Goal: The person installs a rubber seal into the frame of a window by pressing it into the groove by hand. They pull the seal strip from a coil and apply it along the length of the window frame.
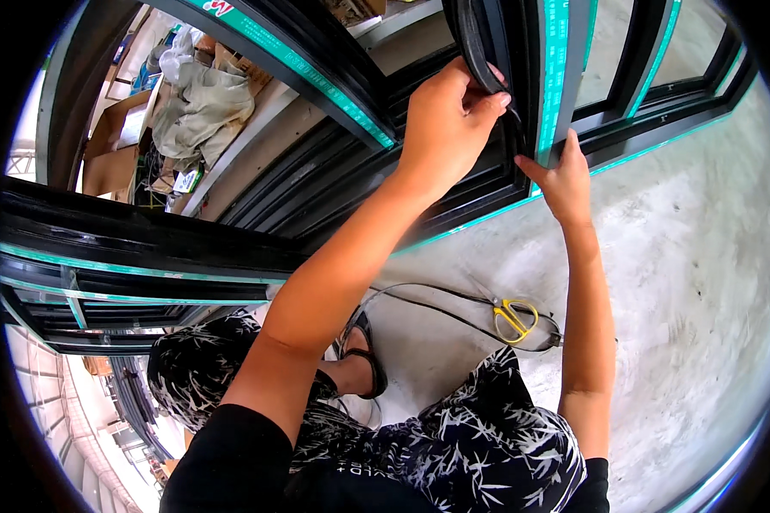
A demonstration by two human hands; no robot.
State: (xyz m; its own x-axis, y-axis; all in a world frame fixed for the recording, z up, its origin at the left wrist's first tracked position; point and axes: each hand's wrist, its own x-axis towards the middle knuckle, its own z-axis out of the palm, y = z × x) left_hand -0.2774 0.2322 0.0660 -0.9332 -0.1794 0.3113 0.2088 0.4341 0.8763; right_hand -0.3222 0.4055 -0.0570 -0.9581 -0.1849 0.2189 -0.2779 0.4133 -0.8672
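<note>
Black rectangular metal frame (554, 94) striped with teal tape stands from twelve to two o'clock. At ten o'clock sits an open brown cardboard box (109, 173). One long, flexible, glossy black strip (470, 43) curves at one o'clock alongside the frame. Also at one o'clock, the bare left hand (447, 121) pinches the strip between thumb and fingers; the bare right hand (565, 186), at two o'clock, grasps the frame near its corner. Yellow-handled metal scissors (513, 318) lie at four o'clock.

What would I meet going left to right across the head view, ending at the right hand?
Cardboard box → crumpled grey cloth → sandaled foot → left hand, holding a black strip → right hand, against the teal-taped bar.
</note>
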